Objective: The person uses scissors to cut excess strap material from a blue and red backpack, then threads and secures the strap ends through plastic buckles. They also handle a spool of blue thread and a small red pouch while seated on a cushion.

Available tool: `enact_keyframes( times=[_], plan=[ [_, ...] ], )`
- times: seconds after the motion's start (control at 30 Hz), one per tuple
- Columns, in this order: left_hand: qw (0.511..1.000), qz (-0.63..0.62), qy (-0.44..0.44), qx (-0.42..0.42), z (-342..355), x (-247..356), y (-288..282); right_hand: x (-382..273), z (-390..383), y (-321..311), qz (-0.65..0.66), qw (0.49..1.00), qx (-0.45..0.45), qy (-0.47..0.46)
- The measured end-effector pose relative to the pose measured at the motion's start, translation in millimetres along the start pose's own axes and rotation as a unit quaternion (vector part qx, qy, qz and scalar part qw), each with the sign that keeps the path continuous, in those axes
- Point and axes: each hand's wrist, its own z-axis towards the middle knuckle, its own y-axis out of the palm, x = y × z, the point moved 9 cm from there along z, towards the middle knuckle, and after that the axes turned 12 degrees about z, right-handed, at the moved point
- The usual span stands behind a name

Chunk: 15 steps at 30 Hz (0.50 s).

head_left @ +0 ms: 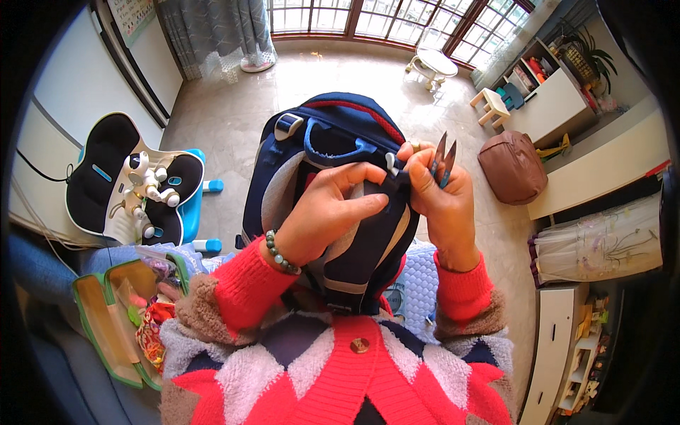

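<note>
both hands at upper right of backpack, scissors in right

- right hand: fingers curled round the small pointed scissors, blades up and slightly apart, blue showing lower down. thumb and index also at a dark strap end.
- left hand: thumb and index reach the same dark spot, just beside a small white piece. tips spaced; can't tell if they grip.
- left wrist: bead bracelet. red ribbed cuffs on both sleeves.
- backpack: navy, red trim, grey panels, right in front of the torso, between the forearms. light blue quilted fabric shows past its lower right.
- left side: open green-edged case with a red patterned pouch inside. beyond it, black-and-white seat, white robot toy on it.
- right side, well apart: brown pouf on the floor, small stool behind it.
</note>
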Motion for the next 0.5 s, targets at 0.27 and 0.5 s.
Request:
enact_keyframes(
  times=[0.27, 0.5],
  plan=[
    [0.998, -0.068, 0.003, 0.002, -11.3, 2.3, 6.1, -18.3, -22.5, 12.3, -0.140, 0.976, -0.006, -0.165],
    [0.994, -0.091, -0.041, 0.046, -19.3, -7.5, 0.2, -27.8, -50.7, 30.9, -0.280, 0.906, -0.065, -0.310]
  ],
)
